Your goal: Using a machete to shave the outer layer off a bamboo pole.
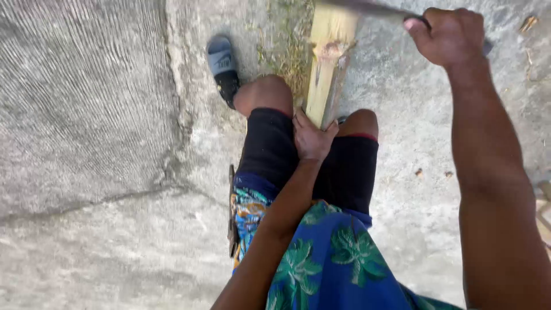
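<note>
I see my left hand (311, 139) clamped around the near end of the bamboo pole (328, 63), pinning it between my knees. My right hand (450, 35) fists a blade handle (367, 7) just beyond those fingers, above the pole's far part. The pole looks partly shaved pale; whether it is split, I cannot tell.

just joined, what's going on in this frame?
A person is sitting on a concrete floor with a pale length of bamboo standing between the knees. The left hand grips the bamboo at its lower end, by the shorts. The right hand is closed around the handle of a long dark blade, whose edge lies across the bamboo's top end. One foot in a grey and black slide sandal rests to the left of the bamboo.
</note>
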